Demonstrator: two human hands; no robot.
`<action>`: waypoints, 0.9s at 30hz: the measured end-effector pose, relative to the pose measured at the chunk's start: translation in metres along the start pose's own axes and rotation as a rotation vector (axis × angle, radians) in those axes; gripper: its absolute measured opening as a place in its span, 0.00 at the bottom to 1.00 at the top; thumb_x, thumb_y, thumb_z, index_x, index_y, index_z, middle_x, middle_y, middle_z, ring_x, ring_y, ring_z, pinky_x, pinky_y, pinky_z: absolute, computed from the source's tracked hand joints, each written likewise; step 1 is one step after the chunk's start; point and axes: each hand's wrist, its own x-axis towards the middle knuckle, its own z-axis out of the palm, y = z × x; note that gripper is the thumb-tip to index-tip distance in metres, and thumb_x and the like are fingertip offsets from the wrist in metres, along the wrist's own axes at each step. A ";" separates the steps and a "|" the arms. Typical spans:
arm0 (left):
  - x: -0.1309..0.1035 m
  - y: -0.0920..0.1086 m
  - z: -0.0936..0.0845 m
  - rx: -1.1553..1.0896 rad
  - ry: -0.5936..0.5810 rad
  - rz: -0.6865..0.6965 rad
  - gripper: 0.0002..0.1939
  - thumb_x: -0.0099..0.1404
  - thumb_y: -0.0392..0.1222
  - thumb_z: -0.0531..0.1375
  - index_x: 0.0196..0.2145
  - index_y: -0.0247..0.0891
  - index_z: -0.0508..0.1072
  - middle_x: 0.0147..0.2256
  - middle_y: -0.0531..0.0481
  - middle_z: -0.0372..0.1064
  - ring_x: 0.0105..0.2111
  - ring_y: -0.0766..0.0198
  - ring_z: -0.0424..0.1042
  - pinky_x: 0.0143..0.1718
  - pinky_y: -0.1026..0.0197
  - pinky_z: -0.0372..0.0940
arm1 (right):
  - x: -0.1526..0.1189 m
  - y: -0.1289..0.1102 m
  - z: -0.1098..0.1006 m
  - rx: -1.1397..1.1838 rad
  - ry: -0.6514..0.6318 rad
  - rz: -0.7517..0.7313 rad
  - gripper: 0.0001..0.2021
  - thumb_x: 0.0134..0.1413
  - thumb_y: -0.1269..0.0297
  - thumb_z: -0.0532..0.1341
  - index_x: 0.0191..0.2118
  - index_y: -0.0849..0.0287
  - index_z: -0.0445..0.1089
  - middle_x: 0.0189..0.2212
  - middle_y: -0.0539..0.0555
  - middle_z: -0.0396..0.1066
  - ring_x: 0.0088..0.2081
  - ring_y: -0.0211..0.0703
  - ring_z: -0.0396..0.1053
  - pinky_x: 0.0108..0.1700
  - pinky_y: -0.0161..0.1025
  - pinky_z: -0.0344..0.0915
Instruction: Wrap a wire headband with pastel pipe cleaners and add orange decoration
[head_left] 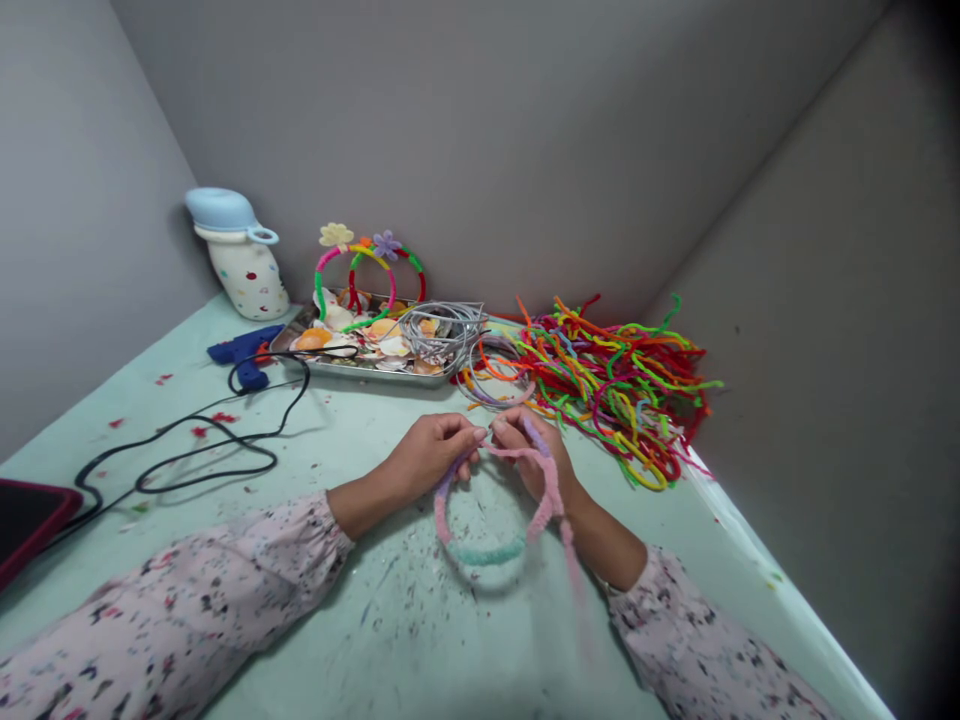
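Observation:
Between my hands is a hoop wrapped in fuzzy pipe cleaners (pixel 487 552), coloured purple, pink and teal. My left hand (pixel 435 455) pinches its purple left end between thumb and fingers. On the opposite side, my right hand (pixel 534 462) is closed around the hoop's other purple end, fingertips pressed together. A pink pipe cleaner (pixel 571 560) crosses from the fingertips over the right side of the hoop, and its blurred tail hangs down by my right wrist. Both hands' fingertips nearly meet at the top, where my fingers partly hide the hoop's ends.
A heap of bright pipe cleaners (pixel 622 380) lies at back right, beside coiled grey wire (pixel 446 330). A metal tray (pixel 375 376) holds shells, with two flower-topped hoops (pixel 356 250) behind. Leftward are a blue glue gun (pixel 244 352), black cable (pixel 217 430), bottle (pixel 244 270) and red-edged device (pixel 34 525).

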 end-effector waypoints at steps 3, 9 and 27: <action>0.000 -0.001 0.001 0.000 0.031 -0.019 0.15 0.58 0.51 0.57 0.25 0.34 0.66 0.14 0.56 0.61 0.13 0.73 0.59 0.14 0.71 0.51 | 0.000 -0.003 0.001 -0.001 0.012 0.002 0.09 0.52 0.58 0.58 0.27 0.58 0.64 0.21 0.47 0.61 0.23 0.36 0.57 0.26 0.33 0.57; -0.001 0.001 0.002 0.000 0.009 0.003 0.15 0.58 0.50 0.57 0.24 0.34 0.65 0.18 0.56 0.62 0.15 0.74 0.60 0.15 0.71 0.52 | 0.000 -0.006 0.000 0.014 -0.015 0.018 0.09 0.52 0.58 0.58 0.28 0.59 0.65 0.22 0.48 0.61 0.25 0.36 0.58 0.27 0.34 0.57; -0.004 0.004 0.004 0.202 0.036 0.034 0.13 0.62 0.48 0.52 0.26 0.35 0.65 0.15 0.57 0.61 0.14 0.73 0.56 0.17 0.70 0.51 | 0.001 -0.010 0.001 0.026 -0.024 0.055 0.11 0.50 0.56 0.59 0.27 0.59 0.63 0.20 0.46 0.59 0.23 0.36 0.56 0.26 0.34 0.56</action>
